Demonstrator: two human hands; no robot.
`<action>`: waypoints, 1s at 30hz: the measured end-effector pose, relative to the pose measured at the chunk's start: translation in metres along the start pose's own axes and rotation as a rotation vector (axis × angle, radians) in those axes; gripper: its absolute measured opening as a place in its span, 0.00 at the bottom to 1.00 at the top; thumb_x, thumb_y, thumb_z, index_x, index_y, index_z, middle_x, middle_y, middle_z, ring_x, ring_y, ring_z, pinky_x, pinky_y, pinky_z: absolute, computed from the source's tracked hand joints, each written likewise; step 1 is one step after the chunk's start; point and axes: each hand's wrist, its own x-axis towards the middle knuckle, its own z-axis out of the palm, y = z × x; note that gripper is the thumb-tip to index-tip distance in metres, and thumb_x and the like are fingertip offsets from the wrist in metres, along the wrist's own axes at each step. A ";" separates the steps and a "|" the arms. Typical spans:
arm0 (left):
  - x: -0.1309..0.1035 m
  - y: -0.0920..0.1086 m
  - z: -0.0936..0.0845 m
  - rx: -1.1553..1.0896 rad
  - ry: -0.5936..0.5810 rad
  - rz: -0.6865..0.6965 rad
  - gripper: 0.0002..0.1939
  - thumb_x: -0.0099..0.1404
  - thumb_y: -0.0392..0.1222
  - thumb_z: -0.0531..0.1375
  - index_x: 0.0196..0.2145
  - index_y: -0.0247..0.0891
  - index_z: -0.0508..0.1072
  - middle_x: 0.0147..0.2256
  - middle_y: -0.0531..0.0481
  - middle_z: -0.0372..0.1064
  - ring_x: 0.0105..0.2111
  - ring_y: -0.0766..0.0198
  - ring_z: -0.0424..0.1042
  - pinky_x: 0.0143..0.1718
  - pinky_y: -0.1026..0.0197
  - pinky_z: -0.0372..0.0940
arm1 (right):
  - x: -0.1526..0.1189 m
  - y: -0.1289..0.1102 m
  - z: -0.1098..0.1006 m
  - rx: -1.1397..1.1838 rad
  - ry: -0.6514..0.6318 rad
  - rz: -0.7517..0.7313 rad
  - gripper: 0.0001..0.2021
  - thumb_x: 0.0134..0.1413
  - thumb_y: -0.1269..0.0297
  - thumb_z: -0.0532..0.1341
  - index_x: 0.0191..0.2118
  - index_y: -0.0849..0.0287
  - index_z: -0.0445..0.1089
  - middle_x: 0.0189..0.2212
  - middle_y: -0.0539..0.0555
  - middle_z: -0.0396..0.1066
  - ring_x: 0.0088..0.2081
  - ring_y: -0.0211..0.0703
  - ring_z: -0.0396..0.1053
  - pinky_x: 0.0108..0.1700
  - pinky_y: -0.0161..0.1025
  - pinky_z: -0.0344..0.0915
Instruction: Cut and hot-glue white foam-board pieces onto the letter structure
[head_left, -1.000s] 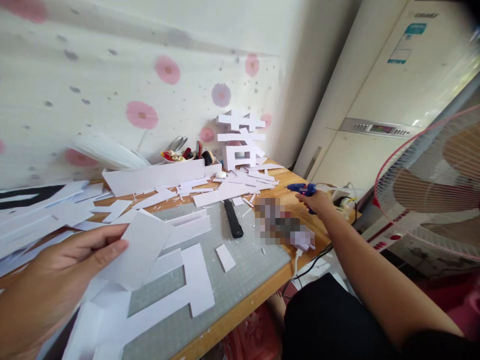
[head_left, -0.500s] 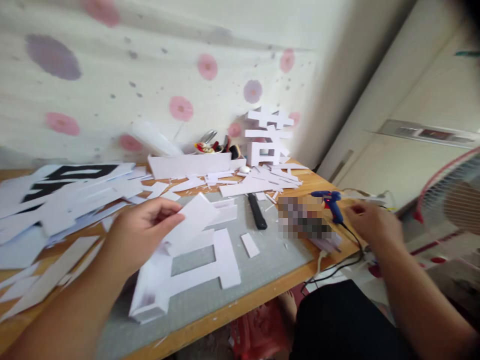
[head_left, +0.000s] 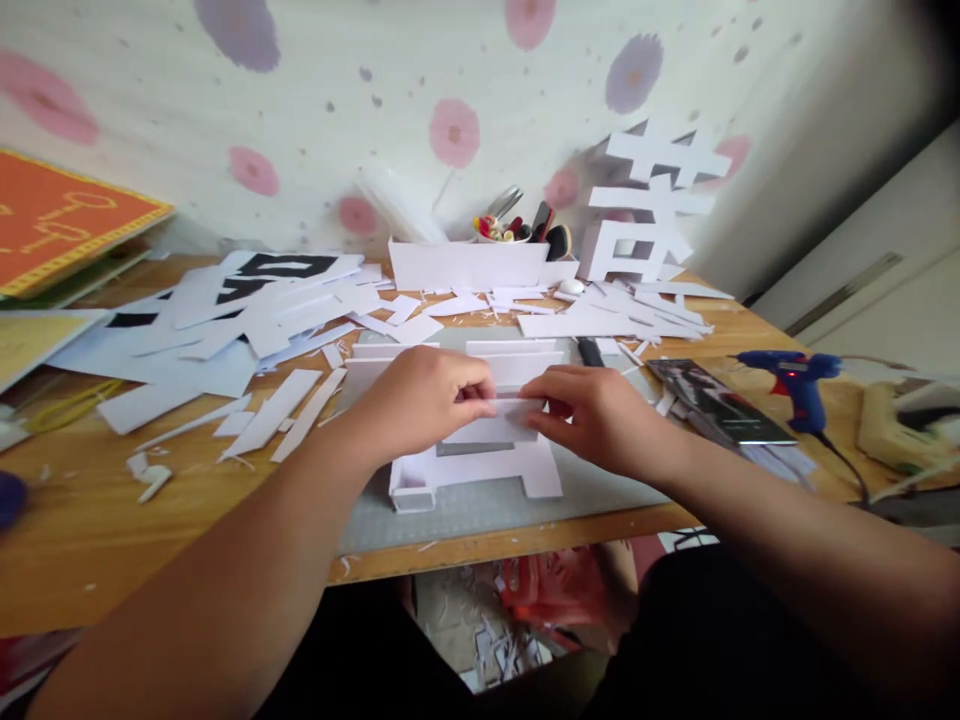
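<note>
A white foam-board shape with raised side walls lies on the grey cutting mat. Over it, my left hand pinches the left end of a small white board strip. The strip's right end is between the fingertips of my right hand, which are closed. The strip stands on edge along the shape, and its lower side is partly hidden. Behind my right hand shows the handle of a black cutter.
White scraps cover the back left. A white box with tools and a standing white character are at the back. A blue glue gun stands at the right beside a dark booklet.
The view has turned left. My right hand has come from beside the glue gun to the white strip. My left hand has brought the piece down onto the shape.
</note>
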 end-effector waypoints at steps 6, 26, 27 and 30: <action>-0.002 0.002 -0.005 0.049 -0.210 0.037 0.08 0.59 0.33 0.63 0.27 0.44 0.81 0.25 0.54 0.75 0.24 0.64 0.68 0.28 0.62 0.52 | -0.006 0.002 0.015 0.092 -0.040 0.053 0.06 0.59 0.68 0.61 0.32 0.60 0.74 0.25 0.50 0.73 0.25 0.35 0.66 0.29 0.32 0.61; -0.020 0.009 -0.050 0.370 -0.303 0.147 0.10 0.67 0.39 0.57 0.31 0.44 0.77 0.30 0.55 0.72 0.33 0.63 0.67 0.38 0.60 0.58 | -0.024 -0.007 0.003 -0.151 -0.078 -0.364 0.14 0.66 0.71 0.49 0.39 0.63 0.73 0.30 0.58 0.75 0.28 0.43 0.69 0.29 0.39 0.65; -0.024 0.007 -0.052 0.388 -0.330 0.176 0.10 0.67 0.40 0.58 0.30 0.45 0.77 0.32 0.54 0.72 0.35 0.62 0.67 0.42 0.58 0.58 | -0.024 -0.007 0.002 -0.178 -0.074 -0.385 0.15 0.66 0.71 0.48 0.39 0.63 0.73 0.30 0.58 0.75 0.28 0.44 0.69 0.30 0.39 0.65; -0.033 0.001 -0.054 0.419 -0.320 0.169 0.10 0.66 0.41 0.60 0.27 0.46 0.76 0.35 0.54 0.72 0.38 0.59 0.66 0.51 0.52 0.54 | -0.028 -0.004 0.005 -0.229 -0.050 -0.388 0.17 0.67 0.71 0.46 0.41 0.63 0.72 0.31 0.58 0.76 0.29 0.44 0.70 0.32 0.40 0.65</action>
